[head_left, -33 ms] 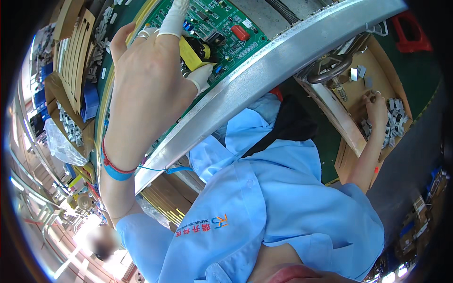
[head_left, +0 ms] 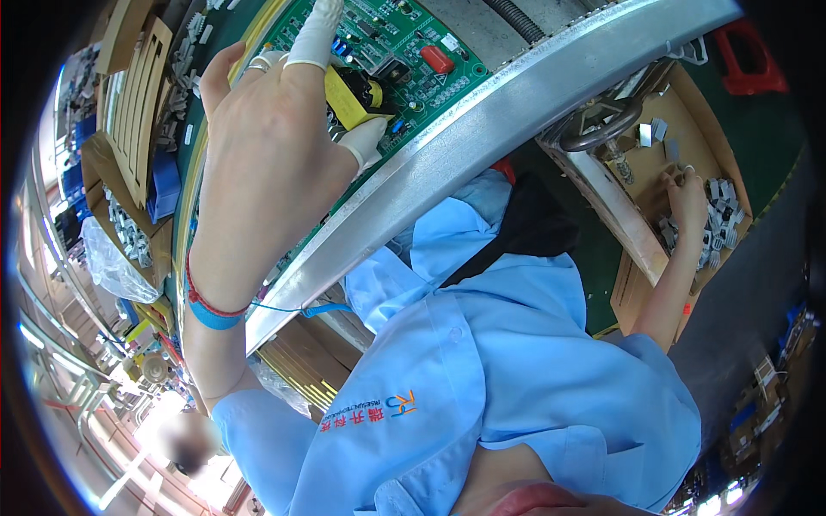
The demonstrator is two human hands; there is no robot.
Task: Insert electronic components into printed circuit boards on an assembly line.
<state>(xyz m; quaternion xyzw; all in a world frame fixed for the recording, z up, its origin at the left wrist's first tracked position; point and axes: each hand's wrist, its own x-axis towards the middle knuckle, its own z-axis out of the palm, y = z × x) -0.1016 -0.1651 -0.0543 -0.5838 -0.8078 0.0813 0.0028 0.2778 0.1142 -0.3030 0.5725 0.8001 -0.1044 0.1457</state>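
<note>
Green circuit board [head_left: 430, 96] lies beyond the metal rail [head_left: 486, 122]; the left hand [head_left: 275, 142] arches over it, thumb and fingers spread. On the rail's near side, the right hand [head_left: 685, 199] dips into a box [head_left: 695, 116], its grip impossible to tell.

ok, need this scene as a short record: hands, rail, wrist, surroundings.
left_hand: left hand over green circuit board, thumb by yellow component
fingertips: white covers on thumb and some fingers
right_hand: right hand in cardboard box, at small grey parts; grip unclear
rail: silver rail, between board and torso
wrist: blue band, left
</note>
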